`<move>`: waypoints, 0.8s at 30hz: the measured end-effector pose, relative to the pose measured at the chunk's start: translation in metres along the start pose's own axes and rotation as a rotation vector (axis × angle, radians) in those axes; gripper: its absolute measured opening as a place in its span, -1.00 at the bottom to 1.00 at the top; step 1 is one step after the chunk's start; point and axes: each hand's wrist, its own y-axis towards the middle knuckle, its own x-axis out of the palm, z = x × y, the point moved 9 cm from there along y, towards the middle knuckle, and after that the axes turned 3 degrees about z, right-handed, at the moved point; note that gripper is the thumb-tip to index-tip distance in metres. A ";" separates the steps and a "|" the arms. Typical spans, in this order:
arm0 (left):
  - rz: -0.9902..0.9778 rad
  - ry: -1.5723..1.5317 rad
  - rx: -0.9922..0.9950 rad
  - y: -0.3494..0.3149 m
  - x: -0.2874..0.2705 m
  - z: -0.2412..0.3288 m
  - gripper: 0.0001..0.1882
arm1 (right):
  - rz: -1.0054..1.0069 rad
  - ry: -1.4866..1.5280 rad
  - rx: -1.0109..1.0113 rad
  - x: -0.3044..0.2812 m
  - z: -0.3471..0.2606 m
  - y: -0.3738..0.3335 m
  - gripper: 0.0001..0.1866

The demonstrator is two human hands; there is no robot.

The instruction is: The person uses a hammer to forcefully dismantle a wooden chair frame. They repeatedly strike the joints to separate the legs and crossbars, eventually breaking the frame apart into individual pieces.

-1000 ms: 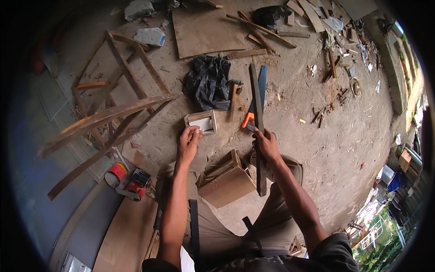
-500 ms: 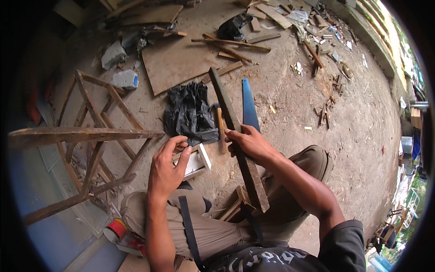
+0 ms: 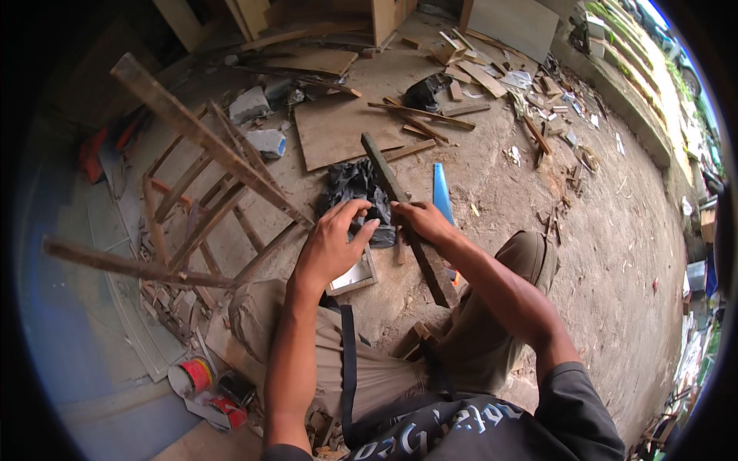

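My right hand (image 3: 423,223) is wrapped round a long dark wooden strip (image 3: 434,278), which slants across in front of me from the far left down toward my right knee. Left of it, my left hand (image 3: 337,240) is raised with thumb and fingers curved apart, and nothing shows between them. Behind that hand lies a crumpled black plastic bag (image 3: 350,183). Partly hidden under my wrist is a small shallow box with a white inside (image 3: 355,278). Part of a wooden handle (image 3: 400,250) shows beside the strip. A handsaw with a blue blade (image 3: 441,192) lies right of it.
A wooden frame of joined bars (image 3: 207,138) stands at my left. Beyond lie a flat board (image 3: 330,127), concrete blocks (image 3: 249,104) and scattered wood scraps (image 3: 483,79). Red-banded cans (image 3: 196,376) sit low on the left. A low wall edge (image 3: 630,123) runs along the right.
The view has shifted, so the surroundings sit further right and more of the far background shows. My right hand still grips the wooden strip; my left hand stays raised beside it.
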 end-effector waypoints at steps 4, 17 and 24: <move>0.026 0.016 0.023 -0.030 -0.005 -0.009 -0.67 | 0.022 -0.011 -0.019 0.016 -0.025 -0.035 -0.59; 0.083 0.036 0.015 -0.074 -0.020 -0.024 -0.50 | 0.067 0.020 -0.118 0.045 -0.037 -0.102 -0.69; 0.229 0.012 0.073 -0.085 -0.049 -0.007 -0.59 | -0.037 -0.101 -0.179 0.058 -0.129 -0.121 -0.72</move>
